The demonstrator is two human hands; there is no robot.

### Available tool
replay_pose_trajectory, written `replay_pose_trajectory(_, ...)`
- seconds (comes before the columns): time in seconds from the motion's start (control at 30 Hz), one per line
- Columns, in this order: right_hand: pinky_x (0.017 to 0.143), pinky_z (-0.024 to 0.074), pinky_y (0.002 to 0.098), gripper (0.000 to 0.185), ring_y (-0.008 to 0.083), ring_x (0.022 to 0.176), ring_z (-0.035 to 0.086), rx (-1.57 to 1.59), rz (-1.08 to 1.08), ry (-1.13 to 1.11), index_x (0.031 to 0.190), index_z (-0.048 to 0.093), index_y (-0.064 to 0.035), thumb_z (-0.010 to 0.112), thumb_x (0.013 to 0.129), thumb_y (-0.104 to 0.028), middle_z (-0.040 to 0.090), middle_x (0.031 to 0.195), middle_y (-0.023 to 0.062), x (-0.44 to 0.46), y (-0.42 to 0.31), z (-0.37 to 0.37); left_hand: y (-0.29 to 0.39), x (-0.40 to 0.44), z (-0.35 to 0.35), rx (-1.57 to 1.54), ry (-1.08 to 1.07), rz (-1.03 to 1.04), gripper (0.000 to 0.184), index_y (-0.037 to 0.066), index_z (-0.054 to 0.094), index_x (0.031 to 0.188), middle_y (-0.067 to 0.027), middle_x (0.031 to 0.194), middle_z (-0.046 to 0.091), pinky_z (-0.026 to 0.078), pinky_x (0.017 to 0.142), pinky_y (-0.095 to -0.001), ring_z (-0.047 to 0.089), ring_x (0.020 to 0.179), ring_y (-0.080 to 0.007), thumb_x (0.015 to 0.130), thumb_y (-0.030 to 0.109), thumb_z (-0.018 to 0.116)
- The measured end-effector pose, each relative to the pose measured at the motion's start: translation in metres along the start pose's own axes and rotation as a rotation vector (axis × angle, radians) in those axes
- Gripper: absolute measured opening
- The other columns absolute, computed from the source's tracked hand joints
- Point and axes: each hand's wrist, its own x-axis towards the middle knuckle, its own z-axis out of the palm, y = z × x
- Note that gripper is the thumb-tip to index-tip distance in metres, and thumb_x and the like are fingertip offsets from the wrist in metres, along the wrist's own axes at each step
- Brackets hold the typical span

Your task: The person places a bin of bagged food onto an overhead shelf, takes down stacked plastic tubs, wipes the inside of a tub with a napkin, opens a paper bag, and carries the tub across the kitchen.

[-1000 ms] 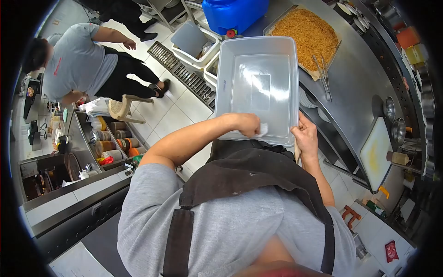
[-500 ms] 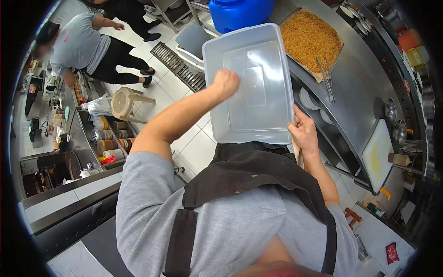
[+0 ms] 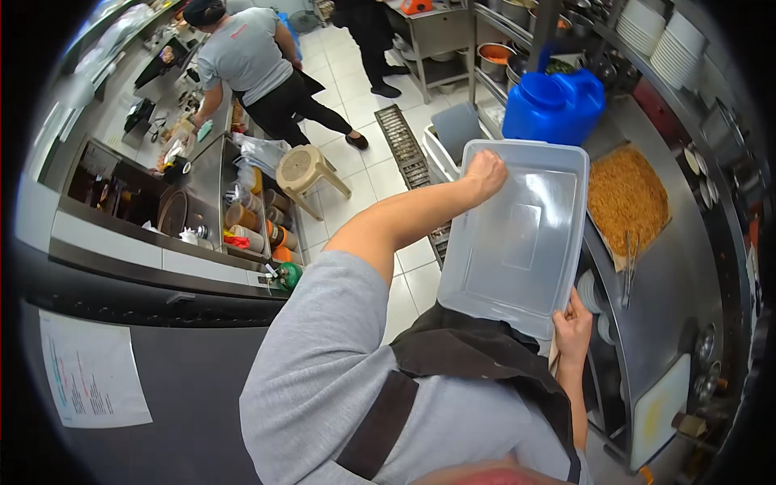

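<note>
A clear, empty plastic storage container (image 3: pixel 493 267) is tilted up in front of my dark apron, its open side facing me. My right hand (image 3: pixel 573 327) grips its rim at the near right corner. A strip of beige cloth (image 3: pixel 554 356) hangs just under that hand. My left hand (image 3: pixel 487 174) is closed in a fist at the far left corner of the container, against or just inside the rim. What its fingers hold, if anything, is hidden.
To the right, a steel counter (image 3: pixel 687 275) bears a tray of orange-brown crumbly food (image 3: pixel 626 194), tongs (image 3: pixel 630 271) and a cutting board (image 3: pixel 661 412). A blue jug (image 3: pixel 554 105) stands beyond the container. A stool (image 3: pixel 305 174) and a co-worker (image 3: pixel 250 61) are at left.
My left fist has gone from the container's inside to its far left corner. My view has swung left, so everything sits lower and farther right. The co-worker's arm has shifted.
</note>
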Motion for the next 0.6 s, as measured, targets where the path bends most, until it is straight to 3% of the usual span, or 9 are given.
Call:
replay_pose_trajectory(0.13, 0.050, 0.0349, 0.0159, 0.057, 0.0018, 0.061, 0.048, 0.055, -0.019, 0.005, 0.129, 0.047, 0.0115, 0.050, 0.072, 0.004, 0.064, 0.086, 0.0041, 0.009, -0.001, 0.009, -0.027, -0.021, -0.034, 0.036, -0.074, -0.076, 0.015, 0.011, 0.072, 0.079, -0.0078, 0.084, 0.068, 0.047, 0.056, -0.0344, 0.062, 0.079, -0.0230, 0.077, 0.017, 0.058)
replay_pose_trajectory(0.2, 0.050, 0.0349, 0.0157, 0.057, 0.0018, 0.061, 0.048, 0.089, -0.050, 0.002, 0.129, 0.046, 0.0118, 0.050, 0.072, 0.004, 0.064, 0.085, 0.0042, 0.013, 0.002, 0.009, -0.048, -0.030, -0.047, -0.020, -0.063, -0.143, 0.015, 0.007, 0.071, 0.076, -0.0121, 0.082, 0.067, 0.052, 0.060, -0.0336, 0.066, 0.079, -0.0251, 0.078, 0.014, 0.058)
replay_pose_trajectory(0.37, 0.057, 0.0392, 0.0166, 0.057, 0.0035, 0.067, 0.052, 0.109, 0.028, -0.036, 0.128, 0.047, 0.0126, 0.050, 0.072, 0.005, 0.063, 0.085, 0.0039, 0.014, 0.006, 0.005, -0.119, -0.051, -0.076, -0.139, -0.033, -0.323, 0.014, 0.009, 0.072, 0.076, -0.0115, 0.076, 0.069, 0.055, 0.061, -0.0333, 0.069, 0.076, -0.0242, 0.079, 0.015, 0.060)
replay_pose_trajectory(0.4, 0.059, 0.0402, 0.0174, 0.056, 0.0047, 0.069, 0.054, 0.072, 0.050, -0.032, 0.127, 0.047, 0.0129, 0.050, 0.072, 0.005, 0.064, 0.089, 0.0056, 0.014, 0.000, 0.006, -0.129, -0.052, -0.071, -0.229, 0.034, -0.375, 0.013, 0.006, 0.071, 0.076, -0.0160, 0.077, 0.068, 0.055, 0.066, -0.0362, 0.069, 0.077, -0.0287, 0.077, 0.014, 0.061)
replay_pose_trajectory(0.43, 0.059, 0.0402, 0.0174, 0.056, 0.0047, 0.069, 0.054, 0.073, 0.035, -0.056, 0.127, 0.047, 0.0129, 0.050, 0.072, 0.005, 0.064, 0.089, 0.0056, 0.016, 0.000, 0.011, -0.130, -0.053, -0.073, -0.219, 0.038, -0.402, 0.013, 0.006, 0.071, 0.076, -0.0160, 0.077, 0.068, 0.055, 0.066, -0.0362, 0.069, 0.077, -0.0287, 0.077, 0.014, 0.061)
replay_pose_trajectory(0.5, 0.062, 0.0420, 0.0174, 0.055, 0.0061, 0.074, 0.057, 0.253, 0.051, -0.014, 0.127, 0.048, 0.0122, 0.050, 0.073, 0.005, 0.065, 0.096, 0.0081, 0.020, 0.003, 0.020, -0.110, -0.050, -0.074, -0.493, -0.001, -0.484, 0.015, 0.002, 0.070, 0.077, -0.0198, 0.081, 0.067, 0.055, 0.070, -0.0410, 0.067, 0.080, -0.0344, 0.075, 0.014, 0.061)
replay_pose_trajectory(0.6, 0.067, 0.0439, 0.0172, 0.055, 0.0076, 0.081, 0.059, 0.194, 0.022, -0.107, 0.128, 0.048, 0.0107, 0.050, 0.074, 0.005, 0.065, 0.102, 0.0103, 0.030, 0.001, 0.021, -0.055, -0.032, -0.034, -0.753, 0.070, -0.590, 0.015, 0.000, 0.069, 0.077, -0.0229, 0.086, 0.066, 0.053, 0.073, -0.0459, 0.066, 0.083, -0.0375, 0.074, 0.010, 0.059)
